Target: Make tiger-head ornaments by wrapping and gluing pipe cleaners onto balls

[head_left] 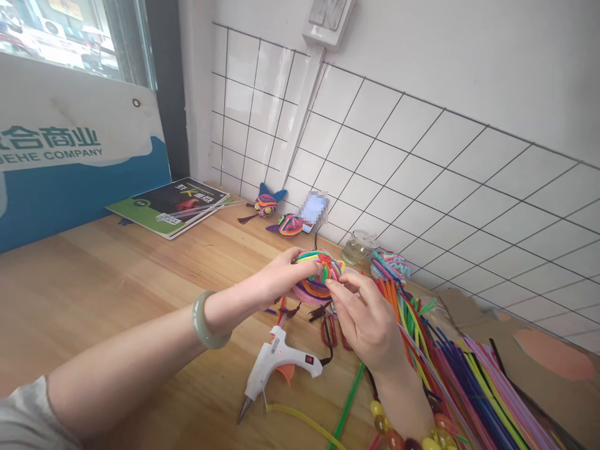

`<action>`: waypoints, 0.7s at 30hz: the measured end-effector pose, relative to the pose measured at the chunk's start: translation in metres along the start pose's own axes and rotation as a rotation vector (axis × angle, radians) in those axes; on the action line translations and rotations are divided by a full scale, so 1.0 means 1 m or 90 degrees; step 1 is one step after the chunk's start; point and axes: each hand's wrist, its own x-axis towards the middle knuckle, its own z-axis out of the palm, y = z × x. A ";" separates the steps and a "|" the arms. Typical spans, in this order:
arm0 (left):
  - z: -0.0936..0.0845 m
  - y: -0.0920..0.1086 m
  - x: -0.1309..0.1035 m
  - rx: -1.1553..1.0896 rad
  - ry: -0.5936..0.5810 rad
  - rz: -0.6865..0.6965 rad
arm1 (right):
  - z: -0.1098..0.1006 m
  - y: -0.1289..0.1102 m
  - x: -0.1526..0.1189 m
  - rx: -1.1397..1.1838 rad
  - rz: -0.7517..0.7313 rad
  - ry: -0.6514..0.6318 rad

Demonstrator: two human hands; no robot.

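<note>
A round, striped ornament [313,289] made of coiled pipe cleaners in many colours is held above the table. My left hand [285,275] grips it from the left, thumb pressed on its front. At its right side, my right hand [363,309] has thumb and forefinger pinched at the ornament's edge; whether a strand lies between them is too small to tell. Dark tassels [319,312] show just below the ornament. Under my hands lies a white hot glue gun [276,359], its nozzle towards me and a small red light lit. Red-handled scissors [329,331] lie partly hidden behind it.
Loose pipe cleaners [464,375] spread over the right side, beside cardboard [506,331]. A green pipe cleaner [349,400] and a yellow one [304,420] lie near the front. Along the wall grid stand two finished ornaments [289,225], a phone [314,209] and a glass jar [359,248]. Books [171,206] lie left.
</note>
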 end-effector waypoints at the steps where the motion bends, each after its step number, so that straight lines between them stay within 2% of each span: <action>1: 0.000 0.000 0.000 0.002 0.003 0.001 | 0.000 0.000 0.000 0.001 -0.001 0.001; 15: -0.001 -0.001 0.000 0.040 0.006 -0.001 | 0.000 0.000 0.000 -0.006 0.004 0.004; 21: -0.001 -0.002 0.001 0.011 -0.003 0.003 | 0.001 0.001 -0.001 0.001 0.004 0.005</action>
